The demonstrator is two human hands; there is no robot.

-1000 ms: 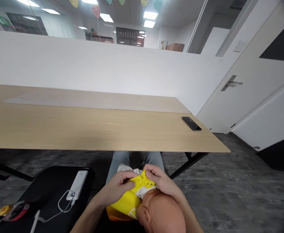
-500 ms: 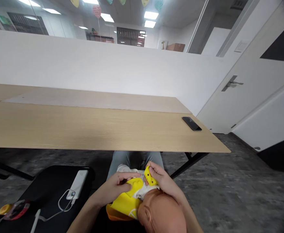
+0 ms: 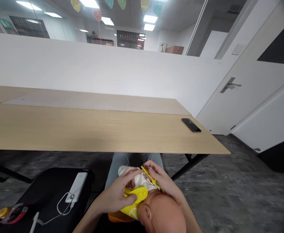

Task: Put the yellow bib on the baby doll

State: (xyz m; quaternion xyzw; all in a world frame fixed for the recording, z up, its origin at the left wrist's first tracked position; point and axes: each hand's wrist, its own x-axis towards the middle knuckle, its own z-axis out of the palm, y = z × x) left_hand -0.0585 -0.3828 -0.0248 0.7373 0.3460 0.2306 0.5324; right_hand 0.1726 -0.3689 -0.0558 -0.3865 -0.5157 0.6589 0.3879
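Note:
A baby doll [image 3: 164, 210] in white clothing lies on my lap, its bald head toward me. A yellow silicone bib [image 3: 126, 211] with an orange lower part hangs at the doll's left side in view. Its neck strap end with small studs [image 3: 142, 193] lies by the doll's neck. My left hand [image 3: 119, 192] is closed on the bib, thumb on top of the yellow part. The other strap end [image 3: 148, 173], yellow and seen nearly edge-on, is pinched by my right hand [image 3: 160, 176] over the doll's chest. The fingertips of both hands are close together.
A wooden table [image 3: 83, 129] stands ahead, with a black phone [image 3: 191, 125] near its right end. To the left, a black chair seat [image 3: 51, 181] bears a white power bank [image 3: 76, 187] with a cable and a bottle with a yellow cap [image 3: 3, 212].
My left hand has shifted its grip on the bib, its fingers now curling over the doll's clothing. The strap in my right hand has turned from face-up to nearly edge-on.

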